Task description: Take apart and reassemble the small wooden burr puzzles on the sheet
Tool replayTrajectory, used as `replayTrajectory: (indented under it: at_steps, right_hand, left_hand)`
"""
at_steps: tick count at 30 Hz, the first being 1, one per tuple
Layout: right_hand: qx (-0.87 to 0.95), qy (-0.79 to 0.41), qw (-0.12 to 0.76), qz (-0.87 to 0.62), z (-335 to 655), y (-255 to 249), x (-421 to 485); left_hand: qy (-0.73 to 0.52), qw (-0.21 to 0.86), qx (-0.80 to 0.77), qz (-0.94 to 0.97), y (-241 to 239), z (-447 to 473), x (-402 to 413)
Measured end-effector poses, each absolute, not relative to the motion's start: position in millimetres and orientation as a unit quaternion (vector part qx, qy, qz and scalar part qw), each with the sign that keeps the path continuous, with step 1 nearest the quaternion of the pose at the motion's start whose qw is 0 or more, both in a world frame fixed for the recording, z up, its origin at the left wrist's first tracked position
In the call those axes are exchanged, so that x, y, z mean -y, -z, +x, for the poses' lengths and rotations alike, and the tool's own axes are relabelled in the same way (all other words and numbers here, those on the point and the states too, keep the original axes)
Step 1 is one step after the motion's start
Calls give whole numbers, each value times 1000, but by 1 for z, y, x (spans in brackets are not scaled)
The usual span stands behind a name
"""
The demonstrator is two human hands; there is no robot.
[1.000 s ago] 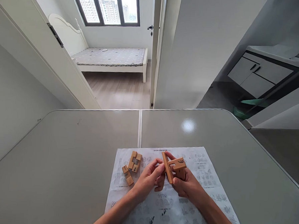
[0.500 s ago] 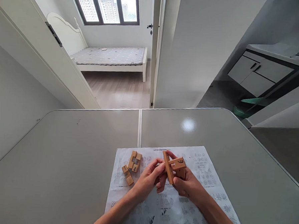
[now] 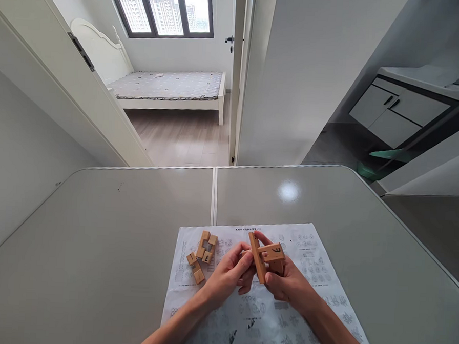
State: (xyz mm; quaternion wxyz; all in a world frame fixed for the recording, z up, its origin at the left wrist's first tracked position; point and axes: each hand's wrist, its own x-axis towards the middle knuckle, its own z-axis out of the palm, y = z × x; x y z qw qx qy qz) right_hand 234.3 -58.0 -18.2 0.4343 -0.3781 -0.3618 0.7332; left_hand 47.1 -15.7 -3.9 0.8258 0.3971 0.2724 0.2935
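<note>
Both hands meet just above the near middle of the grey folding table (image 3: 115, 222), gripping one joined tan wooden puzzle assembly (image 3: 267, 256) between them. Right hand (image 3: 287, 283) is closed around the assembly from below and from its 3 o'clock side, thumb pressed on the near face and a fingertip showing over the top at 12 o'clock. Left hand (image 3: 230, 274) pinches the long flat slat at the assembly's 9 o'clock edge between thumb and fingers. That slat stands tilted, and a shorter block with a dark handwritten mark on its top face crosses it toward 3 o'clock; how many pieces make up the assembly cannot be told.

One white printed instruction sheet (image 3: 309, 258) lies flat on the table under the hands, covered with small grey diagrams. On the sheet, at 9 o'clock from the left hand and close to it, lie two loose wooden puzzle pieces: a stepped light-wood piece with a dark number on it (image 3: 207, 247), and just beside it at 7 o'clock a smaller zigzag light-wood piece (image 3: 195, 269); whether the two touch is unclear.

At 12 o'clock beyond the table an open doorway shows one white bed (image 3: 172, 89) under a window.
</note>
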Motion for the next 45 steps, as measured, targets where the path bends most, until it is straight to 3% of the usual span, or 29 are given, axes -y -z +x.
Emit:
replayTrajectory:
  at_steps: [38, 45]
  right_hand:
    - [306, -735, 446, -409, 238, 14, 51]
    - [227, -706, 541, -396, 237, 12, 42]
  left_hand:
    - [-330, 839, -266, 341, 9, 48, 13]
    - [-341, 848, -272, 302, 2, 49, 11]
